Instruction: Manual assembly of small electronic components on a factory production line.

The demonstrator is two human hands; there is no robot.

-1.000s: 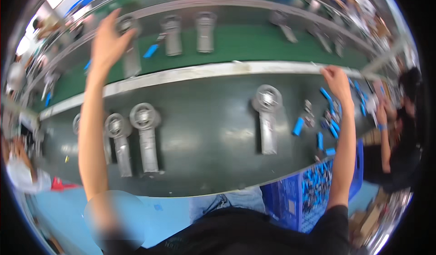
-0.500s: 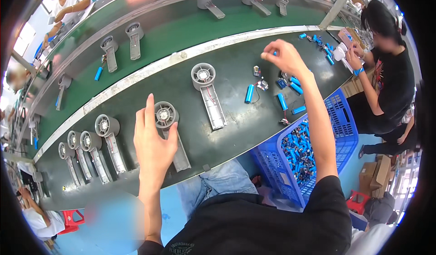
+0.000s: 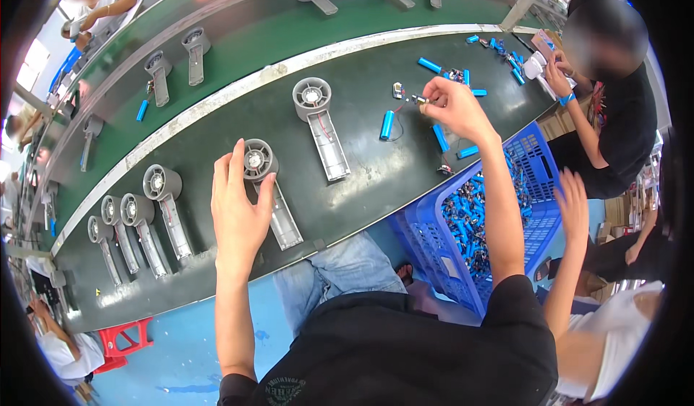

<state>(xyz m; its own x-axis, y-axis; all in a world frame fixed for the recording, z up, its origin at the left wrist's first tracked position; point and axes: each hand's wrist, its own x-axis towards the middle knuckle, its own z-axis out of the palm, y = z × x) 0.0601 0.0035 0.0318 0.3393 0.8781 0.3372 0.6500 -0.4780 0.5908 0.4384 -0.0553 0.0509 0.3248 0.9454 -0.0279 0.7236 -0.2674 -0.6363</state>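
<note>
My left hand (image 3: 242, 207) has its fingers stretched and thumb apart, beside a grey handheld-fan housing (image 3: 288, 225) with a round head and a long open handle. Whether it touches the housing I cannot tell. My right hand (image 3: 459, 113) pinches a small circuit board (image 3: 418, 100) at its fingertips. A wire runs near this board to a blue cylindrical battery (image 3: 387, 125) lying on the bench. Between my hands lies another fan housing (image 3: 329, 146), its handle channel open and a red wire inside.
Several fan housings (image 3: 160, 185) stand in a row at left. Loose batteries (image 3: 441, 138) lie around my right hand. A blue crate (image 3: 426, 240) full of batteries stands below the bench edge. Beyond a white rail runs a green conveyor (image 3: 238, 73). Another person's hand (image 3: 573, 207) reaches in at right.
My right hand has come down toward the bench and now pinches the circuit board. My left hand stays by the same housing. Another person's arm has appeared at lower right. The view has shifted slightly.
</note>
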